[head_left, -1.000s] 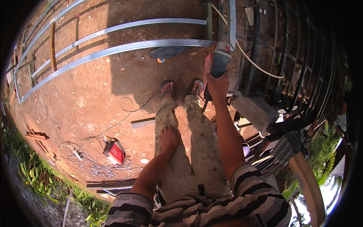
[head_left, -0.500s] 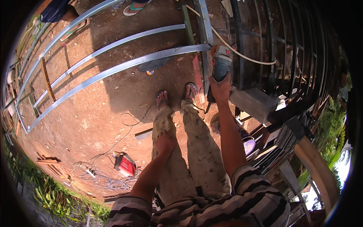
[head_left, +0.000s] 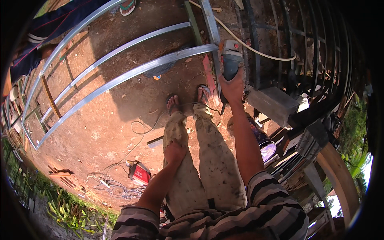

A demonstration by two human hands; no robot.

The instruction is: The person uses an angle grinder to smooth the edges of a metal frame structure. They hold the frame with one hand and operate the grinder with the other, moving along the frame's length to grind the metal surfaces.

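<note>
Holds an angle grinder [head_left: 231,66] in the right hand [head_left: 233,86], with the fingers closed around the dark blue-grey body of the tool. Points the metal head of it toward the far side, just beside the corner of a silver metal frame [head_left: 180,54]; cannot tell from here whether touching or apart. Rests the left hand [head_left: 175,153] on the left leg of the stained beige trousers [head_left: 218,168], with bent fingers; cannot tell exactly the opening of this hand, nor any grip on the cloth. Has both feet [head_left: 203,93] in sandals on the brown ground [head_left: 96,132]. To the right of the grinder, can see dark metal bars [head_left: 256,72] and a pale hose [head_left: 272,58]; nearer, a grey block [head_left: 274,105] and a can [head_left: 267,151] with a purple lid. On the near left, can see a red box [head_left: 141,174] near tangled cables [head_left: 116,191]. At the far left, can notice the dark blue clothing [head_left: 60,18] of another person.
</note>
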